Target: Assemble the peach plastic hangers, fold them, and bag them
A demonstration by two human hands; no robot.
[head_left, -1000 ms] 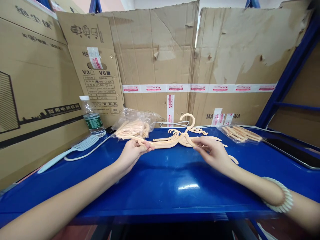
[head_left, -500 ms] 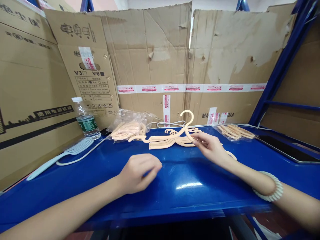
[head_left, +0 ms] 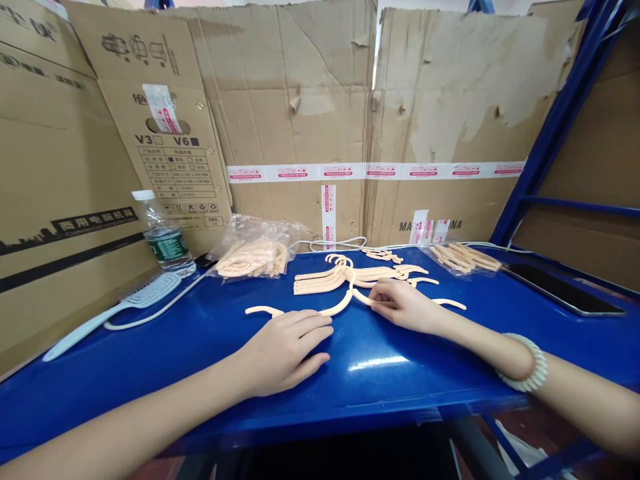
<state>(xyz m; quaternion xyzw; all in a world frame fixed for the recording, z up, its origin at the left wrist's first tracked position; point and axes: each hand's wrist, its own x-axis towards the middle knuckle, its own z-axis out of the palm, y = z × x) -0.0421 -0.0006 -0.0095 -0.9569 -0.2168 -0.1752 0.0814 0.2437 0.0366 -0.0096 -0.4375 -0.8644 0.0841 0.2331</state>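
Note:
A peach plastic hanger [head_left: 337, 305] lies flat on the blue table [head_left: 350, 373], its hook pointing away from me. My right hand [head_left: 403, 305] pinches the hanger's right arm near the centre. My left hand [head_left: 287, 347] rests flat on the table with fingers stretched out, just below the hanger's left arm, holding nothing. Behind the hanger lies a stack of several more peach hangers [head_left: 325, 279].
A clear bag of peach hanger parts [head_left: 253, 257] lies at back left, another bag [head_left: 465, 257] at back right. A water bottle [head_left: 163, 233], a pale blue comb [head_left: 115, 310] and a white cable stand left. A dark phone [head_left: 563, 288] lies right. Cardboard boxes [head_left: 300, 120] wall the table.
The hanger my right hand held upright over the stack now lies flat on the table nearer me. My left hand let go of it, pulled back, and now lies flat.

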